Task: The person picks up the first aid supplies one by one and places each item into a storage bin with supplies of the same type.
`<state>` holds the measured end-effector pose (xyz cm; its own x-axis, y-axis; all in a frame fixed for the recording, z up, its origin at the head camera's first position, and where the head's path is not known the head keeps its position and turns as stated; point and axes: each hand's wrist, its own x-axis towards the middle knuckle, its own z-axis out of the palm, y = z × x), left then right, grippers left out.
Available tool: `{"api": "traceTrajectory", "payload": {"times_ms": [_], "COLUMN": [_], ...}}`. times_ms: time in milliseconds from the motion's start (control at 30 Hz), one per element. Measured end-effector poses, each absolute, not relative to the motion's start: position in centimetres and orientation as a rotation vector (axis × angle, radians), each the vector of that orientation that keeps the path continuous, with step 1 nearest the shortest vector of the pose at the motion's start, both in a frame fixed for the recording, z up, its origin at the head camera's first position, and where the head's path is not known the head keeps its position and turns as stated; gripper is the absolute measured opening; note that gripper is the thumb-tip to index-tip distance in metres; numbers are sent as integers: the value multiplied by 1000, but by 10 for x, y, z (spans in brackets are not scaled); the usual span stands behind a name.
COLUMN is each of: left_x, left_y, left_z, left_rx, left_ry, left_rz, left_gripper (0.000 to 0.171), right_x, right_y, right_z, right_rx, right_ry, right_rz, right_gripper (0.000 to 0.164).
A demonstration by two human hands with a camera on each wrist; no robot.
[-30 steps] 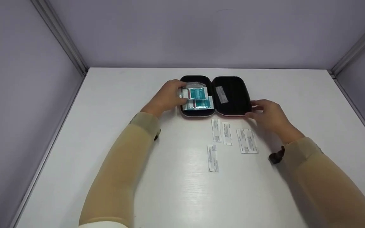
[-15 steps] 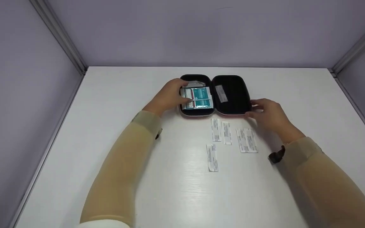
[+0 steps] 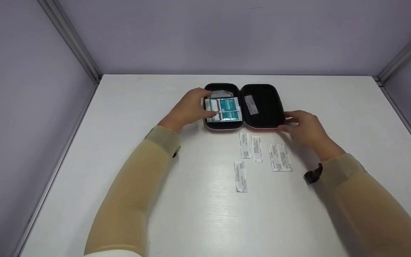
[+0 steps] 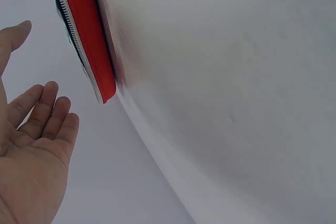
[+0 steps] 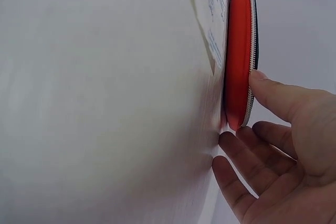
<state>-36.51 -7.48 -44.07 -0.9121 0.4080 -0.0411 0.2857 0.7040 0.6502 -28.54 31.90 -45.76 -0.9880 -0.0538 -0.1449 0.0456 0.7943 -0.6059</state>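
A small zip case (image 3: pixel 270 107), black inside and red outside, lies unfolded on the table. Its left half holds teal-and-white sachets (image 3: pixel 229 104) and a clear plastic packet (image 3: pixel 222 93); a white paper packet (image 3: pixel 251 104) lies in the right half. Over the left half is my left hand (image 3: pixel 193 109), thumb near the sachets' left edge. The left wrist view shows its fingers loosely bent and apart from the thumb, with nothing between them. My right hand (image 3: pixel 307 128) holds the right half's outer corner, thumb on the zip (image 5: pixel 251 51), fingers against the end.
In front of the case, several white paper packets lie flat on the white table (image 3: pixel 191 214), among them a narrow one (image 3: pixel 240 176) and a wider one (image 3: pixel 279 157). Pale walls (image 3: pixel 219 39) stand behind and at both sides.
The upper teal sachet, earlier held by my left hand, has come down flat beside the other in the case's left half. My left fingers have let go. The right hand keeps its place.
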Motion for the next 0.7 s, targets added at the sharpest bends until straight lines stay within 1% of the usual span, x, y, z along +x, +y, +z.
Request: {"api": "traceTrajectory", "payload": {"times_ms": [200, 600, 700], "left_x": [-353, -330, -326], "left_y": [-79, -92, -91], "left_z": [-439, -441, -443], "left_rx": [565, 440, 409], "left_ry": [2743, 2750, 2748], "left_rz": [950, 963, 976], "left_gripper": [88, 83, 79], "right_x": [-287, -294, -296], "right_y": [318, 316, 317], "right_z": [-458, -455, -454], "right_rx": [-16, -57, -74], "right_ry": [2816, 2823, 2831], "right_rz": [-959, -953, -950], "right_gripper": [71, 70, 69]}}
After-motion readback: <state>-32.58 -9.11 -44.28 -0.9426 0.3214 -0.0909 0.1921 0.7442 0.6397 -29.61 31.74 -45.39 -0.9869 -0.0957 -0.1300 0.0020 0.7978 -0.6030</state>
